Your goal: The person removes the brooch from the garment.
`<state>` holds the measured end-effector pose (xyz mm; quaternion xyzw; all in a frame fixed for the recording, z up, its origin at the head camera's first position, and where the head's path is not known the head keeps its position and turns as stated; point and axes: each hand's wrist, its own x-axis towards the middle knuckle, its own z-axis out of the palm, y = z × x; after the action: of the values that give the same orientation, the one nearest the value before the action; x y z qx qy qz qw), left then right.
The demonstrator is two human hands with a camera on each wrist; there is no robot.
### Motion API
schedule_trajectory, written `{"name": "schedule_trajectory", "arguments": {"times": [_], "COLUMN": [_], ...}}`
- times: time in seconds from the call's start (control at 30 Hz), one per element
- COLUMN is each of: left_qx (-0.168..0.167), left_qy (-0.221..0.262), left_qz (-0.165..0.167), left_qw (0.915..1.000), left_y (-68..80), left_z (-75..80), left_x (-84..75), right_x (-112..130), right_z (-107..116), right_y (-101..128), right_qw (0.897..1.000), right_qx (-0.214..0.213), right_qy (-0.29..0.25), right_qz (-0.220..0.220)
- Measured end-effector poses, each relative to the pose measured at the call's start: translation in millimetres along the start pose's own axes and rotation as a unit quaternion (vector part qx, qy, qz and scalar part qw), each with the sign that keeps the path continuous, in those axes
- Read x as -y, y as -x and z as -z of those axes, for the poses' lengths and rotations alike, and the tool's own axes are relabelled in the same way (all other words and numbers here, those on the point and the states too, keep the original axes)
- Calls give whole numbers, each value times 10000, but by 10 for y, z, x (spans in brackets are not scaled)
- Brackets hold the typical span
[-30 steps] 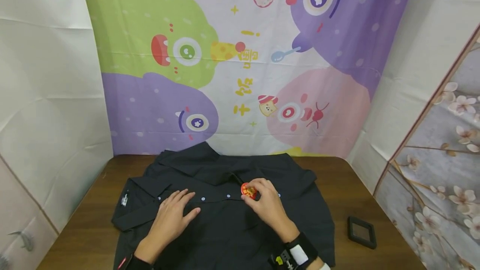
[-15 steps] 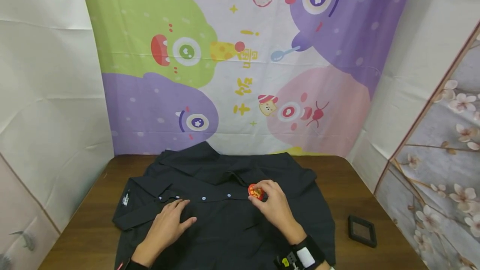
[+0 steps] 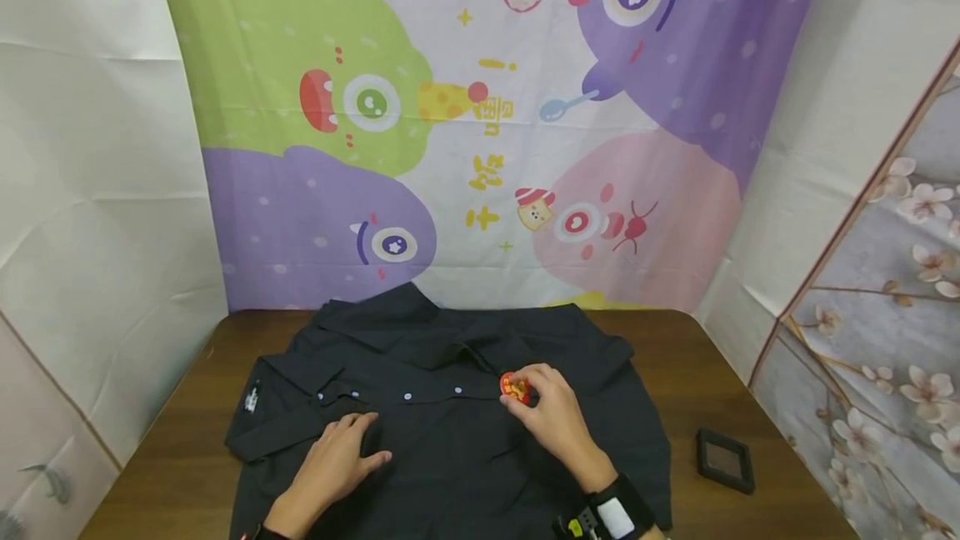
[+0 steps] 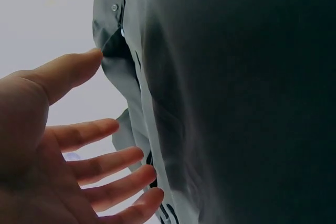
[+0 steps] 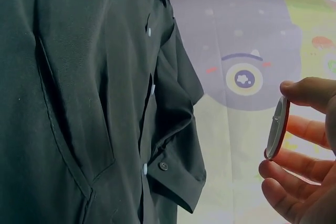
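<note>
Since the earlier frames, the left hand (image 3: pixel 330 463) has been drawn back toward the lower edge of the head view, off the button placket, and the round red badge (image 3: pixel 515 386) has been carried a little to the right. At lower left of centre, the left hand is laid flat on the black shirt (image 3: pixel 450 440), its fingers spread and straight, nothing being held; the same spread palm (image 4: pixel 63 150) is seen in the left wrist view beside the shirt's collar edge. Along the middle of the head view, the row of pale buttons (image 3: pixel 407 397) runs left to right, and that is the shirt's long axis here. Just right of centre, at the right end of that row, the badge is pinched on edge between thumb and fingertips of the right hand (image 3: pixel 551 419). In the right wrist view the badge (image 5: pixel 276 128) is held slightly apart from the cloth, with the placket to its left. The right hand is thus nearer the badge; the left hand lies well apart from it.
</note>
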<state>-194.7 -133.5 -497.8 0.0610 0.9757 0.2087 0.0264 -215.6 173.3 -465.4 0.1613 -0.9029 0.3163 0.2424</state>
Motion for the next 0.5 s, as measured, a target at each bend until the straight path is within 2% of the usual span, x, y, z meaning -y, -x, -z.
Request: {"name": "schedule_trajectory", "arguments": {"times": [0.23,0.5], "left_qx": [97,411], "left_qy": [-84,-157], "left_qz": [38,242], "left_qw": [9999,9987], "left_y": [1,-13], "left_z": [-8,-46], "left_x": [-10,-7], "right_x": [-25,-38], "right_z": [27,49], "right_y": [-16,2], "right_qw": [10000,9999], "right_qx": [-85,-19], "right_qy": [-16,-36], "right_qz": [21,-109]}}
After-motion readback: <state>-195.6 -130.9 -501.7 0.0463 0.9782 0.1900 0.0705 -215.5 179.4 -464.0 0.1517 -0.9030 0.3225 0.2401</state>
